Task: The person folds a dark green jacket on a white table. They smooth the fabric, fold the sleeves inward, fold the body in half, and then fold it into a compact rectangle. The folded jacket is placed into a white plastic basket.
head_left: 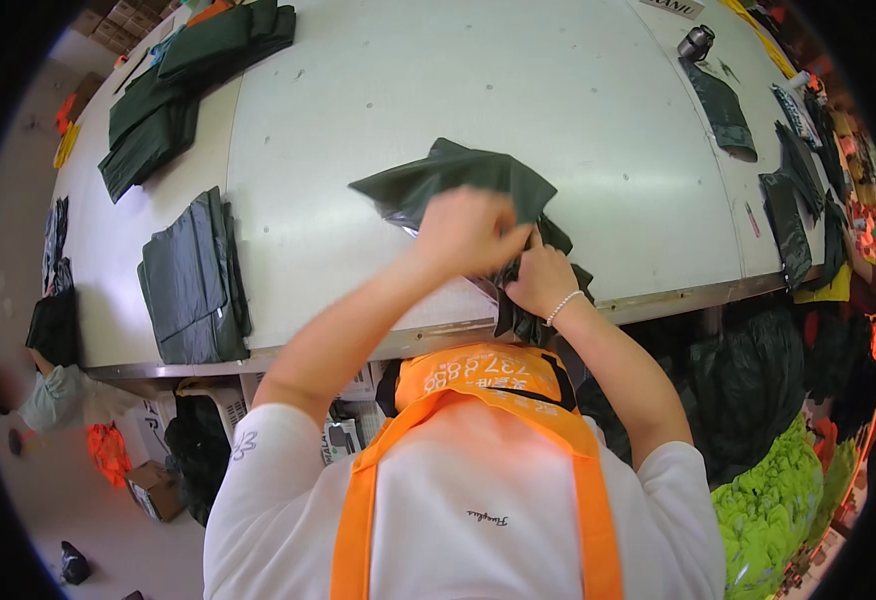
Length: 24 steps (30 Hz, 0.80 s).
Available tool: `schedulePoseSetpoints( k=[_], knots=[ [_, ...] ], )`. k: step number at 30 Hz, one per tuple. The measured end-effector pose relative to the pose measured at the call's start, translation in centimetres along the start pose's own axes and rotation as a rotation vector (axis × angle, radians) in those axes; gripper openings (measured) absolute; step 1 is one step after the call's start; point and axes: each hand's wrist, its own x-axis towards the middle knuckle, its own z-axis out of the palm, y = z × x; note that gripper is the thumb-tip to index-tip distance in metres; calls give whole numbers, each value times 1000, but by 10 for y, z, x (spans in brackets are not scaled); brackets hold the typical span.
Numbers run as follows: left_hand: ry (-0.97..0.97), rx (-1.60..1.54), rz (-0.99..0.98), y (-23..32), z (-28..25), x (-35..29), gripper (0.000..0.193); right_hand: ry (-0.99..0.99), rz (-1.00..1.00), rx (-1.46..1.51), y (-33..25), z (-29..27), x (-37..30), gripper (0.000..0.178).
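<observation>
1. A dark green bundle (488,172) of thin, plastic-looking material lies at the near middle of the tabletop (438,80). Its far part fans out in loose folds, while its near part bunches up at the near edge, right in front of the person, presumably because both hands reach it easily there.

2. The left hand (463,230) is over the bundle's middle, fingers bent. Motion blurs it, so whether it grips the material or only presses on it cannot be told.

3. The right hand (545,282), just beside it on the right and nearer the edge, curls closed on the bunched part, its index finger raised toward the left hand. This hold probably keeps the slippery-looking folds gathered. A pale bracelet (566,306) circles the wrist.

4. A flat dark stack (186,285) lies at the near left, well apart from the bundle; its pieces overlap with edges roughly aligned, perhaps to keep them tidy.

5. Darker green piles (153,135) lie at the far left, likely set aside to leave working room.

6. At the far right, a metal bottle (696,43) is just beside a flattened dark piece (720,110).
</observation>
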Motion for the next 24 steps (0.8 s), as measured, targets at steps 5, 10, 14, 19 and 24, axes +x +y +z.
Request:
schedulePoseSetpoints(
  k=[5, 10, 14, 19, 24],
  knots=[
    [-82, 568, 9, -43, 41, 88, 28, 88, -220, -215, -28, -16, -7, 28],
    [-269, 438, 400, 36, 65, 21, 8, 244, -211, 462, 15, 64, 19, 48],
    [-8, 59, 575, 8, 36, -6, 24, 456, -276, 884, 64, 102, 61, 46],
    [311, -233, 315, -78, 33, -53, 70, 713, 40, 1112, 56, 41, 31, 58],
    [138, -364, -165, -104, 73, -21, 81, 796, 53, 1421, 58, 29, 53, 59]
  ],
)
